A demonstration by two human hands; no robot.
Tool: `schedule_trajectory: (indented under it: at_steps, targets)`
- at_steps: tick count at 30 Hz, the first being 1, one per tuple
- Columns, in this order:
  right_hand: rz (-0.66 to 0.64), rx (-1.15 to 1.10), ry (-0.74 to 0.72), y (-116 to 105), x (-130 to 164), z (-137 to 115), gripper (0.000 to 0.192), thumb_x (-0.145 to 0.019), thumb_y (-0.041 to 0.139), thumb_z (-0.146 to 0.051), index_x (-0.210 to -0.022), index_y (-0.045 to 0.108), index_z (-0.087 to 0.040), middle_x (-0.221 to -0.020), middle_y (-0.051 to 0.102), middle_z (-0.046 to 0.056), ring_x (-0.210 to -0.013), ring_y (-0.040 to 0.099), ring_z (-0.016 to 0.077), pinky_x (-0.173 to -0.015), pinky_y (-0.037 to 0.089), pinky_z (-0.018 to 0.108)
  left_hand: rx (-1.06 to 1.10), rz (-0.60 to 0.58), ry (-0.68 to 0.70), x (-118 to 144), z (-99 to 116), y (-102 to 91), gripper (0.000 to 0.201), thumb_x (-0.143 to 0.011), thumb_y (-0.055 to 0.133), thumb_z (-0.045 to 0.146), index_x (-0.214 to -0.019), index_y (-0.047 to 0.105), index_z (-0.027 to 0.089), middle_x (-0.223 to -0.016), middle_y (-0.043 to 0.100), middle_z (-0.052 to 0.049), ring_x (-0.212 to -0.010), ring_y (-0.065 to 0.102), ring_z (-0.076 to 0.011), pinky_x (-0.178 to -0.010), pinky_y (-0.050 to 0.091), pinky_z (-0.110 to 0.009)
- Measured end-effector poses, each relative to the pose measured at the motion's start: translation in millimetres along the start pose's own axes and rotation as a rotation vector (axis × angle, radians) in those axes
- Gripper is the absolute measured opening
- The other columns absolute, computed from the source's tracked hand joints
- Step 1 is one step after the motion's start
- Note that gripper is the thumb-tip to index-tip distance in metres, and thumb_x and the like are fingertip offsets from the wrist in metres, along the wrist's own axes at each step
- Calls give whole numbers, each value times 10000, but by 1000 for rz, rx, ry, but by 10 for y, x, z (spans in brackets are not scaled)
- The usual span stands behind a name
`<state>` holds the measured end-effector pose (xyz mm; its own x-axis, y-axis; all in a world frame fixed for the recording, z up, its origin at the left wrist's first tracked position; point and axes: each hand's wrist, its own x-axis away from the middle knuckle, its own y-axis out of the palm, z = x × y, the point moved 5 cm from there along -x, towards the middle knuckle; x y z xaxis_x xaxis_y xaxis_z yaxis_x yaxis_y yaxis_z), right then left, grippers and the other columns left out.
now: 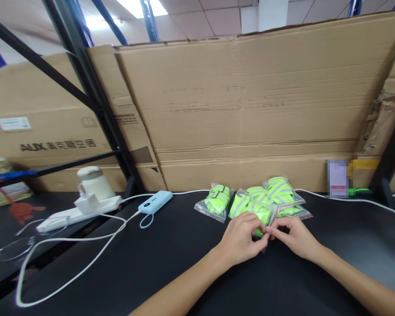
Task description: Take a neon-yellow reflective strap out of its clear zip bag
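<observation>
Pinching the near edge of a clear plastic bag holding a folded neon-yellow reflective band (261, 219), the left hand (242, 239) and right hand (294, 237) meet fingertip to fingertip over the black tabletop (184, 263). The slick film could slip from so shallow a grip. Similar bagged bands (217, 199) lie just behind, against the brown cardboard sheet (250, 109).

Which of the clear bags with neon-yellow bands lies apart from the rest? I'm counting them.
The leftmost bag: it lies alone, left of the cluster by both hands.
</observation>
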<state>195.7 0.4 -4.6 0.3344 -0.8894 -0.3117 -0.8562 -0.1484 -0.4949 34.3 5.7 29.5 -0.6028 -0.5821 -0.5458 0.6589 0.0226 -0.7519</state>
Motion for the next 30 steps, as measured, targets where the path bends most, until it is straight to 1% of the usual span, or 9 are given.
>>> schedule_trajectory:
  at_steps: [2,5,9,11,13,18,24,27,30]
  targets:
    - [2,-18,8,-2,-3,9,392,-956,613,-474,-712,720,-187,-722,732,18,-717,651,185,-730,471,276,41,-39,-47,-16,-37,8,92,-819,724,224,-739,711,179,-601,508,39,-623,489,-130,-632,370,-247]
    - [1,-35,19,-7,-10,15,390,-945,627,-482,-710,725,-187,-721,735,19,-722,654,186,-737,474,280,177,-93,-141,-34,-119,27,115,-825,730,240,-726,734,183,-563,466,53,-604,475,-116,-631,370,-236]
    - [-6,-47,17,-10,-11,2,387,-944,622,-486,-721,737,-192,-731,745,25,-729,663,193,-748,484,295,394,-153,-234,-33,-211,59,164,-837,712,289,-749,736,153,-534,377,76,-509,353,-82,-515,294,-212]
    - [-13,-46,9,-9,-8,-12,388,-944,617,-494,-732,745,-195,-740,752,28,-736,671,199,-752,493,302,442,-168,-234,-29,-226,60,168,-835,705,289,-759,729,142,-546,363,78,-503,324,-75,-496,272,-207]
    - [-34,-54,3,-3,-1,-31,373,-942,620,-496,-765,758,-198,-769,765,32,-754,682,207,-754,503,307,461,-178,-208,-29,-224,52,141,-819,705,262,-756,727,138,-554,372,76,-512,339,-74,-502,282,-203]
    - [-85,-25,-33,14,33,-118,277,-954,626,-417,-848,772,-207,-873,781,38,-808,686,208,-762,502,303,549,-195,-223,-32,-259,56,42,-718,719,158,-687,719,129,-525,382,83,-494,329,-63,-491,263,-200]
    - [-65,111,-111,26,49,-199,241,-973,580,-331,-823,710,-194,-780,700,20,-709,603,171,-673,454,279,579,-193,-246,-37,-285,69,45,-692,740,163,-663,737,130,-521,404,75,-520,355,-70,-511,283,-201]
    - [-69,110,-127,37,48,-191,220,-969,576,-293,-805,681,-192,-802,693,21,-741,611,174,-716,469,289,572,-206,-243,-36,-273,72,70,-706,742,194,-674,747,132,-517,405,70,-531,368,-76,-516,299,-201]
    - [-84,92,-132,42,52,-176,197,-965,580,-276,-826,691,-193,-822,702,25,-784,634,185,-768,487,306,568,-207,-219,-36,-255,68,70,-710,736,194,-674,744,135,-517,413,67,-534,377,-78,-516,310,-199]
